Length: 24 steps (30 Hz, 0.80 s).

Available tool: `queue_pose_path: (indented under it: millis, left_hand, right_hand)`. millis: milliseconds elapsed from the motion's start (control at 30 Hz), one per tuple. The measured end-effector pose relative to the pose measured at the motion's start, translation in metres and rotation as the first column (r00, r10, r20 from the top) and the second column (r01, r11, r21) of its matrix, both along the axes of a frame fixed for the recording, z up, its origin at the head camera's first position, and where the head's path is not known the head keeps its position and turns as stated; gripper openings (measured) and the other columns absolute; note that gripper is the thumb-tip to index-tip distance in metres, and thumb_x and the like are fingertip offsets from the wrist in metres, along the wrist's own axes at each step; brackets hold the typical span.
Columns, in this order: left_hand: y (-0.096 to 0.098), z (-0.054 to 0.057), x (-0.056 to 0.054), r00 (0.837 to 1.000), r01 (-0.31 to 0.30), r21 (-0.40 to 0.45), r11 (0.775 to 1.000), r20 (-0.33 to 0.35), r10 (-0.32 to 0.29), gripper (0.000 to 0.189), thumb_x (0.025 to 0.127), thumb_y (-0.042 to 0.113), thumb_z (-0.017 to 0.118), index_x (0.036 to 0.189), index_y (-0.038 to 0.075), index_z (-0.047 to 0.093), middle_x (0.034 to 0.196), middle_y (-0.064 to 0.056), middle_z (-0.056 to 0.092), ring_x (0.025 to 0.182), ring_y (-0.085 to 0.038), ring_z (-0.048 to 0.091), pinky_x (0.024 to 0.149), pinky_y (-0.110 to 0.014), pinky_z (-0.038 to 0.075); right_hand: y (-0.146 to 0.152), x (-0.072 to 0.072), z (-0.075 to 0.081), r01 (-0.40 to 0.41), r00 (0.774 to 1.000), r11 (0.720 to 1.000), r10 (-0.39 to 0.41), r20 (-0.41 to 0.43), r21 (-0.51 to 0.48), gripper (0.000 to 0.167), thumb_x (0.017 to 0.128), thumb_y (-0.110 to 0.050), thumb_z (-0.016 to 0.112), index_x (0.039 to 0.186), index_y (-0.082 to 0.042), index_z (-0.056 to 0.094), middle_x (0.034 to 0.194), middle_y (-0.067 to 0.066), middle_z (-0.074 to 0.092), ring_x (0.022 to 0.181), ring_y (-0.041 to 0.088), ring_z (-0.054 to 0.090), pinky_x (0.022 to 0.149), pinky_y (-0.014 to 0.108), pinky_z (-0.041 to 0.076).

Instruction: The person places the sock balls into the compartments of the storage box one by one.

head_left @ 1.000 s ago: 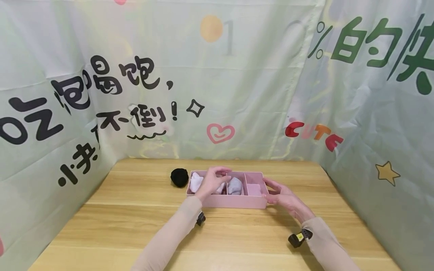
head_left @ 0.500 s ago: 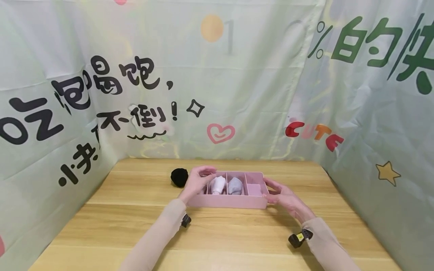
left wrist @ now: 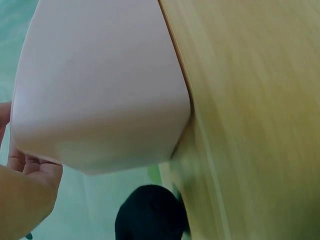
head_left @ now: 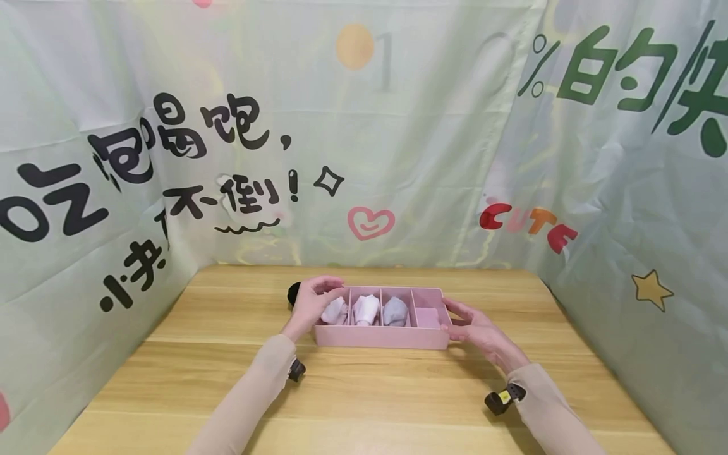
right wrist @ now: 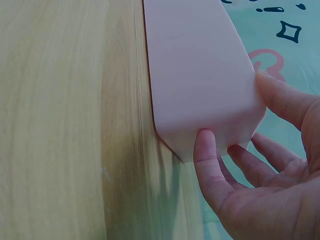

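Observation:
A pink divided box point(head_left: 381, 337) sits on the table, with several compartments in a row. From left to right lie a pale bundle like a rolled sock point(head_left: 335, 311), a white one point(head_left: 366, 309) and a grey one point(head_left: 395, 311). My left hand point(head_left: 315, 303) hovers at the box's left end, fingers bent loosely over the pale sock. In the left wrist view its fingers are by the rim, partly hidden behind the box. My right hand point(head_left: 479, 330) holds the right end; the right wrist view shows its thumb at the rim and fingertips against the end wall.
A black rolled bundle point(head_left: 293, 294) lies on the wooden table point(head_left: 364, 392) just left of the box, partly behind my left hand. Printed cloth walls point(head_left: 364, 158) stand behind and on both sides. Each wrist carries a small black camera point(head_left: 498, 402).
My left hand has moved left from above the middle of the box to its left end, uncovering the white sock and now partly covering the black bundle. The right hand stays in place.

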<state>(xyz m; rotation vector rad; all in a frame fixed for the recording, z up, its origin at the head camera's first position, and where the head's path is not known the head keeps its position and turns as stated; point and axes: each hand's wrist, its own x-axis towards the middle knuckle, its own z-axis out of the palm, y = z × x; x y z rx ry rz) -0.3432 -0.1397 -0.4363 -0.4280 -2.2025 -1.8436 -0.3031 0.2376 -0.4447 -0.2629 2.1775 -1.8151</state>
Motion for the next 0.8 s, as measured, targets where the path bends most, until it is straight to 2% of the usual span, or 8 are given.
queue_pose_path:
  millis: [100, 233, 367, 433, 567, 600, 667, 800]
  left_hand:
    - [-0.006, -0.001, 0.000, 1.000, -0.012, 0.034, 0.999, 0.013, 0.012, 0.021, 0.086, 0.003, 0.073, 0.106, -0.002, 0.072, 0.101, -0.020, 0.072, 0.082, -0.009, 0.066, 0.072, -0.020, 0.052]
    - [-0.017, -0.002, -0.003, 0.998, -0.061, 0.081, 0.995, 0.021, 0.059, 0.020, 0.085, -0.001, 0.073, 0.104, -0.006, 0.071, 0.098, -0.017, 0.072, 0.079, -0.008, 0.064, 0.069, -0.018, 0.051]
    - [-0.031, -0.002, -0.006, 0.994, -0.101, 0.077, 0.992, 0.039, 0.099, 0.022, 0.084, 0.003, 0.075, 0.105, -0.004, 0.071, 0.099, -0.016, 0.073, 0.080, -0.007, 0.064, 0.069, -0.017, 0.050]
    - [-0.038, -0.001, -0.007, 0.992, -0.122, 0.064, 0.991, 0.043, 0.119, 0.022, 0.084, 0.006, 0.076, 0.104, -0.002, 0.071, 0.097, -0.012, 0.074, 0.080, -0.005, 0.064, 0.068, -0.019, 0.050]
    - [-0.051, 0.002, -0.006, 0.986, -0.155, 0.066, 0.986, 0.068, 0.151, 0.022, 0.085, 0.006, 0.075, 0.106, -0.001, 0.071, 0.104, -0.018, 0.072, 0.080, -0.003, 0.062, 0.064, -0.020, 0.048]
    - [-0.054, 0.002, -0.007, 0.983, -0.170, 0.066, 0.983, 0.077, 0.165, 0.023, 0.086, 0.006, 0.075, 0.107, -0.001, 0.071, 0.102, -0.015, 0.073, 0.080, -0.003, 0.062, 0.063, -0.020, 0.048]
    - [-0.059, 0.001, -0.009, 0.978, -0.190, 0.072, 0.979, 0.104, 0.182, 0.024, 0.086, 0.006, 0.075, 0.108, 0.000, 0.071, 0.105, -0.016, 0.072, 0.082, -0.004, 0.062, 0.064, -0.019, 0.047]
    - [-0.070, -0.003, -0.016, 0.964, -0.234, 0.055, 0.971, 0.139, 0.224, 0.027, 0.084, 0.007, 0.075, 0.111, 0.004, 0.071, 0.108, -0.010, 0.072, 0.094, -0.012, 0.061, 0.074, -0.022, 0.048]
  right_hand:
    - [0.000, 0.001, 0.000, 0.001, 1.000, 1.000, -0.001, 0.001, 0.000, 0.081, 0.090, -0.006, 0.069, 0.155, -0.005, 0.022, 0.162, 0.021, 0.016, 0.141, 0.046, 0.031, 0.088, 0.032, 0.051]
    - [0.000, 0.002, 0.001, 0.002, 1.000, 1.000, -0.002, 0.003, -0.002, 0.081, 0.089, -0.006, 0.069, 0.155, -0.005, 0.022, 0.162, 0.021, 0.016, 0.141, 0.046, 0.030, 0.088, 0.032, 0.051]
    - [0.000, 0.002, 0.001, 0.002, 1.000, 1.000, -0.002, 0.001, -0.004, 0.081, 0.089, -0.005, 0.068, 0.155, -0.005, 0.022, 0.162, 0.021, 0.015, 0.141, 0.046, 0.031, 0.087, 0.031, 0.051]
    - [0.000, 0.001, 0.001, 0.001, 1.000, 1.000, -0.001, 0.000, -0.004, 0.081, 0.089, -0.004, 0.068, 0.155, -0.005, 0.022, 0.162, 0.021, 0.015, 0.141, 0.046, 0.030, 0.087, 0.031, 0.051]
    - [-0.001, 0.001, 0.001, 0.001, 1.000, 1.000, -0.001, -0.004, 0.002, 0.080, 0.090, -0.006, 0.068, 0.155, -0.004, 0.022, 0.162, 0.021, 0.016, 0.141, 0.046, 0.031, 0.087, 0.031, 0.051]
    - [-0.001, 0.001, 0.002, 0.002, 1.000, 1.000, -0.002, -0.006, 0.005, 0.080, 0.090, -0.006, 0.069, 0.155, -0.004, 0.022, 0.162, 0.021, 0.017, 0.141, 0.046, 0.031, 0.087, 0.031, 0.051]
    - [-0.001, 0.002, 0.002, 0.005, 1.000, 1.000, -0.005, -0.009, 0.010, 0.080, 0.090, -0.008, 0.069, 0.155, -0.004, 0.023, 0.161, 0.021, 0.018, 0.140, 0.046, 0.032, 0.086, 0.031, 0.051]
    - [-0.001, 0.002, 0.001, 0.010, 1.000, 1.000, -0.010, -0.012, 0.017, 0.080, 0.090, -0.008, 0.069, 0.155, -0.005, 0.023, 0.161, 0.022, 0.019, 0.139, 0.045, 0.034, 0.088, 0.031, 0.051]
